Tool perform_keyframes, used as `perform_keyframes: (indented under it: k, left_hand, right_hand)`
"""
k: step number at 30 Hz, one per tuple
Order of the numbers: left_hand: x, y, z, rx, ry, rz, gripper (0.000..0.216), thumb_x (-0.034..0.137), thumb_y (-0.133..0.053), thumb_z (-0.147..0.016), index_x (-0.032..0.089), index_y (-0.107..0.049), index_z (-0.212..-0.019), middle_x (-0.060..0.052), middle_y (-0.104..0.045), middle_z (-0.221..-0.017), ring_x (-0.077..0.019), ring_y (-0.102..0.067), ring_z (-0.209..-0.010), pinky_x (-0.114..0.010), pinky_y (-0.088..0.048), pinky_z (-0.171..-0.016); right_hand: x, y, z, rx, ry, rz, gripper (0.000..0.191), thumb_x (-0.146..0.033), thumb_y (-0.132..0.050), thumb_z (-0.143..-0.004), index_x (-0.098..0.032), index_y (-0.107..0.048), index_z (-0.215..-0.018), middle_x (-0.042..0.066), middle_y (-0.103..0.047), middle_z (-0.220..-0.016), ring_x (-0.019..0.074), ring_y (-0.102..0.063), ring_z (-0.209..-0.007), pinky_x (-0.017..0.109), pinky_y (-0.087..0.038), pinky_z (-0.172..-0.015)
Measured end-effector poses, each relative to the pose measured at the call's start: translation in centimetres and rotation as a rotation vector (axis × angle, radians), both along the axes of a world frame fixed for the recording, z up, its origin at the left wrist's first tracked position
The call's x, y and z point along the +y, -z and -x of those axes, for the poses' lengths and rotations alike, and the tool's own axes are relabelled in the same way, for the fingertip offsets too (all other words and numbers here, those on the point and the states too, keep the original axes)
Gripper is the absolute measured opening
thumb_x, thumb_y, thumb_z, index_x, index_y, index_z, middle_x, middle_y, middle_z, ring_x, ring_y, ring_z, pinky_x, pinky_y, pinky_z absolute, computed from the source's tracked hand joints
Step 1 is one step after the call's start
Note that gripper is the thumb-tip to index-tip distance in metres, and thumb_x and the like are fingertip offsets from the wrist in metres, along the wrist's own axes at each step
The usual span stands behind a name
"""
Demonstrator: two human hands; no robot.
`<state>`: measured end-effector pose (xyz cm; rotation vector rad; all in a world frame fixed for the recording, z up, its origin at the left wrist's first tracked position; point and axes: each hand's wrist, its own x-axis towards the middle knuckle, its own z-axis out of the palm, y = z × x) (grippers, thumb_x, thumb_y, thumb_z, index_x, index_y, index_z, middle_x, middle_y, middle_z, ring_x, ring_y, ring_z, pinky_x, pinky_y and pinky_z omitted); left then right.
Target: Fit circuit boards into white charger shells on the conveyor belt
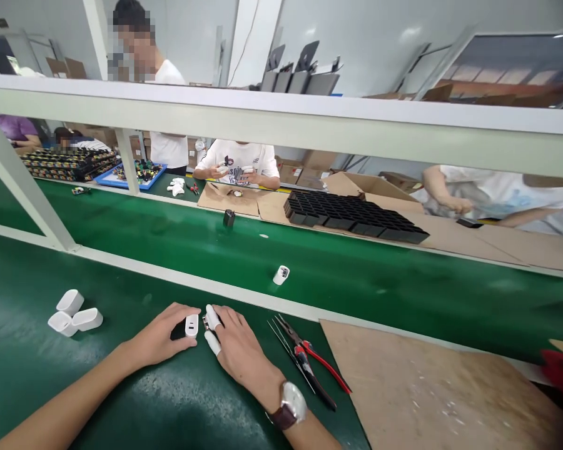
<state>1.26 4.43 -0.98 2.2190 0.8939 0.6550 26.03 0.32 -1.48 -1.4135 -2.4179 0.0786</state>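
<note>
Between the thumb and forefinger of my left hand [162,334] is a white charger housing [192,325], its face with two port slots turned toward me. Just to its right, my right hand [237,344] wears white finger cots on two fingers. Those fingers pinch a small circuit board [206,322] with shiny metal parts, partly hidden by the fingertips. A small gap lies between board and housing. Right of my right hand lie tweezers [291,353] and pliers with red and black handles [309,359].
Several white housings [70,302] cluster at the left. On the green conveyor belt [169,231] stand a white charger [281,275] and a black charger [229,217]. A cardboard sheet [431,387] covers the right side. Across the belt, people work near a black divided tray [351,215]; a white frame rail crosses above.
</note>
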Motion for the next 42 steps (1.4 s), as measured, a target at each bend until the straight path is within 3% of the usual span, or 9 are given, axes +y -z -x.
perform_keyframes:
  k: [5,8,11,15,22,28,36,42]
  left_hand:
    - [-0.3,0.8,0.7,0.038,-0.042,0.021,0.079,0.038,-0.077,-0.094,0.039,-0.036,-0.162,-0.008,-0.061,-0.147,-0.0294,-0.063,-0.129,-0.046,-0.057,-0.108]
    - [-0.4,1.4,1.0,0.042,-0.066,0.058,0.093,0.043,-0.080,-0.091,0.040,-0.025,-0.166,-0.009,-0.057,-0.152,-0.0304,-0.063,-0.129,-0.048,-0.056,-0.109]
    - [-0.4,1.9,0.9,0.011,-0.069,0.038,0.085,0.038,-0.072,-0.098,0.040,-0.021,-0.166,-0.008,-0.061,-0.147,-0.0289,-0.063,-0.131,-0.049,-0.055,-0.111]
    - [-0.5,2.2,0.6,-0.071,-0.061,-0.103,0.083,0.028,-0.067,-0.101,0.039,-0.017,-0.167,-0.008,-0.064,-0.143,-0.0275,-0.062,-0.132,-0.051,-0.054,-0.113]
    - [-1.0,1.6,0.2,-0.113,-0.014,-0.186,0.080,0.024,-0.065,-0.103,0.034,-0.018,-0.167,-0.012,-0.062,-0.142,-0.0272,-0.061,-0.132,-0.050,-0.057,-0.110]
    - [-1.2,1.5,0.0,-0.107,0.010,-0.185,0.080,0.020,-0.064,-0.103,0.033,-0.017,-0.167,-0.013,-0.058,-0.141,-0.0258,-0.059,-0.133,-0.046,-0.057,-0.110]
    - [-1.4,0.9,-0.2,-0.061,-0.002,-0.229,0.078,0.020,-0.063,-0.103,0.033,-0.021,-0.167,-0.013,-0.058,-0.139,-0.0272,-0.060,-0.130,-0.045,-0.058,-0.108]
    - [-1.5,1.1,-0.1,-0.075,0.013,-0.144,0.077,0.024,-0.064,-0.103,0.035,-0.021,-0.166,-0.012,-0.060,-0.139,-0.0273,-0.063,-0.128,-0.048,-0.059,-0.106]
  right_hand:
    - [0.3,-0.4,-2.7,0.225,-0.059,0.139,0.074,-0.018,-0.058,-0.100,-0.025,-0.025,-0.166,0.014,-0.056,-0.151,0.0292,-0.054,-0.139,0.052,-0.050,-0.115]
    - [0.9,0.3,-3.0,0.303,-0.106,0.075,0.063,-0.015,-0.057,-0.100,-0.025,-0.038,-0.159,0.013,-0.063,-0.140,0.0289,-0.060,-0.130,0.052,-0.054,-0.109]
    - [1.0,0.3,-2.2,0.424,-0.121,-0.042,0.047,-0.013,-0.057,-0.100,-0.026,-0.052,-0.144,0.010,-0.069,-0.121,0.0273,-0.066,-0.113,0.049,-0.060,-0.097]
    - [0.1,-1.3,-1.0,0.567,-0.128,-0.129,0.046,-0.012,-0.057,-0.099,-0.026,-0.050,-0.142,0.011,-0.065,-0.122,0.0256,-0.065,-0.113,0.046,-0.060,-0.096]
    - [-1.5,-2.6,-0.2,0.364,-0.191,-0.070,0.060,-0.012,-0.053,-0.102,-0.026,-0.035,-0.158,0.015,-0.060,-0.136,0.0288,-0.064,-0.121,0.049,-0.062,-0.098]
    - [-1.8,-3.2,0.3,0.254,-0.194,-0.099,0.063,-0.011,-0.048,-0.104,-0.020,-0.026,-0.162,0.018,-0.063,-0.134,0.0297,-0.066,-0.116,0.049,-0.065,-0.095]
    - [-2.0,-3.1,0.6,0.090,-0.198,-0.138,0.058,-0.004,-0.047,-0.097,-0.010,-0.036,-0.153,0.022,-0.064,-0.129,0.0355,-0.066,-0.112,0.055,-0.066,-0.092]
    - [-2.0,-4.0,0.3,0.103,-0.216,-0.099,0.056,-0.003,-0.049,-0.096,-0.010,-0.038,-0.150,0.024,-0.063,-0.134,0.0350,-0.067,-0.114,0.054,-0.067,-0.091]
